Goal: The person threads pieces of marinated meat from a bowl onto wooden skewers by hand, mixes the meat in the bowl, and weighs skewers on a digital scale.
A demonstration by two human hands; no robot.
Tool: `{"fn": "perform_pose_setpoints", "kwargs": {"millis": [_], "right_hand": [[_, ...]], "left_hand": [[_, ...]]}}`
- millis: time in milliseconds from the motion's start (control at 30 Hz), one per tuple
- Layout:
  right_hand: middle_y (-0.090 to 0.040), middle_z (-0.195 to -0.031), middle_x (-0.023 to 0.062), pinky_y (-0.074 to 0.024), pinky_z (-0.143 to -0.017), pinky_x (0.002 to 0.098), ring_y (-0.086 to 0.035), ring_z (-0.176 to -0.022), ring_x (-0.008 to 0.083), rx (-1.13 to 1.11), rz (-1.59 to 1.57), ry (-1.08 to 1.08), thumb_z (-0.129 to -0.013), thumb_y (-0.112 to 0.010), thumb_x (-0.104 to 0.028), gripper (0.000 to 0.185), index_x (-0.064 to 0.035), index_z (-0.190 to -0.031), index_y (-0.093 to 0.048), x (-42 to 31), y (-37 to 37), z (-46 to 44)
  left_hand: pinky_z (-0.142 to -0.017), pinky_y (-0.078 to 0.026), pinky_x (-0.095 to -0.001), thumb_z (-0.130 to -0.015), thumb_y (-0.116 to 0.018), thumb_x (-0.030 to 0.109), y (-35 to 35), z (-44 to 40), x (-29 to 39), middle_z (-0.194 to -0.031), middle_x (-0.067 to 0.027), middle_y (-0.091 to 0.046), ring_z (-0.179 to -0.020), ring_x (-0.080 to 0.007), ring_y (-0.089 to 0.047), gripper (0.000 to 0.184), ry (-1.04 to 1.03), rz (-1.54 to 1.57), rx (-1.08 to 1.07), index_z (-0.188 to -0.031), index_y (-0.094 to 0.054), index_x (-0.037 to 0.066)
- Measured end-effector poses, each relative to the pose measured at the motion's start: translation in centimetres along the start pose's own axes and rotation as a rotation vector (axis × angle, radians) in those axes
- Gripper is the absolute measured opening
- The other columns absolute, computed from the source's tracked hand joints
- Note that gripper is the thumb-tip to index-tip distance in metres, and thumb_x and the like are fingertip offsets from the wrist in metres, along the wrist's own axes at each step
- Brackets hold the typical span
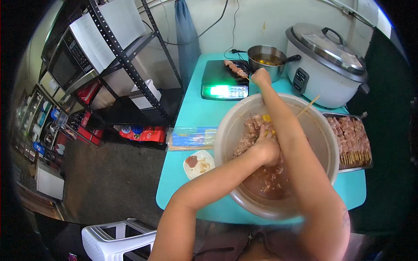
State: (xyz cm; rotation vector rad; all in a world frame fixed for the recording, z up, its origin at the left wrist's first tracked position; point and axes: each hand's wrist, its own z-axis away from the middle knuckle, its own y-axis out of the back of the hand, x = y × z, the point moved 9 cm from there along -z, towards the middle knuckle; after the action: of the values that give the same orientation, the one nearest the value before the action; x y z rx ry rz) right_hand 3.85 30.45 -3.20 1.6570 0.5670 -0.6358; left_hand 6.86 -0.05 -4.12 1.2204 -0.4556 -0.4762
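My right hand [261, 77] reaches past the basin's far rim, its fingers closed round the bare end of a meat skewer [236, 68]. The skewer's meat lies over the black digital scale [217, 78], whose display glows green. My left hand [266, 148] is down inside the large whitish basin [223, 130], fingers bent into the raw meat pieces [253, 126]; its fingertips are partly hidden. Something yellow [266, 118] shows beside those fingers. A bamboo stick [308, 106] leans out over the basin's right side, its lower end hidden behind my right forearm.
A metal tray [348, 168] of finished skewers stands right of the basin. Behind are a pot [264, 48] of yellowish liquid and a large rice cooker [324, 65]. Left lie packaged bamboo sticks [191, 138] and a small white plate [204, 155] with scraps. A white stool [102, 239] stands below.
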Motion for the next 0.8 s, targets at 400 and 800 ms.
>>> {"fn": "perform_pose_setpoints", "kwargs": {"millis": [400, 800], "right_hand": [[-0.063, -0.093, 0.0152, -0.0468, -0.08, 0.0366, -0.06, -0.09, 0.029, 0.068, 0.036, -0.005, -0.066, -0.057, -0.011, 0.022, -0.0106, -0.085, -0.069, -0.1, 0.4, 0.2], [-0.062, -0.098, 0.0157, -0.0458, -0.083, 0.0368, -0.059, -0.094, 0.0293, 0.04, 0.04, -0.022, -0.067, -0.057, -0.011, 0.023, -0.0099, -0.087, -0.068, -0.4, 0.7, 0.7]], "left_hand": [[-0.1, 0.0, -0.0614, -0.075, -0.053, 0.021, 0.2, 0.0, 0.0, -0.135, -0.0169, -0.034, -0.129, -0.0374, -0.021, 0.053, -0.007, 0.003, 0.017, -0.126, -0.045, 0.006], [-0.101, 0.002, -0.0599, -0.077, -0.049, 0.02, 1.1, 0.5, 0.2, -0.135, -0.0196, -0.033, -0.13, -0.039, -0.017, 0.056, -0.004, 0.018, 0.025, -0.129, -0.037, 0.002]]}}
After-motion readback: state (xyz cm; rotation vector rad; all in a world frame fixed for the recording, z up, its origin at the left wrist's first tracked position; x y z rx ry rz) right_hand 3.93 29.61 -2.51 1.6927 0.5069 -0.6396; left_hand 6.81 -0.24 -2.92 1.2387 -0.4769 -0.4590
